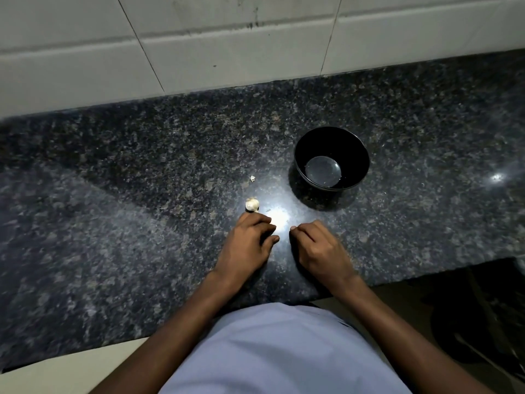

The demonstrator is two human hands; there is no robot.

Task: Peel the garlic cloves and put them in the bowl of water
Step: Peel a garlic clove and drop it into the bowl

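A small white garlic bulb (pixel 252 205) lies on the dark granite counter (pixel 142 172). My left hand (pixel 246 243) rests on the counter just below the bulb, fingers curled, fingertips almost at it, holding nothing I can see. My right hand (pixel 319 248) rests beside it to the right, fingers curled under, also with nothing visible in it. A black bowl (pixel 331 158) with a little water at its bottom stands up and to the right of both hands. A small scrap of garlic skin (pixel 252 178) lies above the bulb.
A white tiled wall (pixel 227 46) runs along the back of the counter. The counter's front edge (pixel 369 282) is close below my hands. A bright light glare (pixel 277 218) sits on the stone between my hands.
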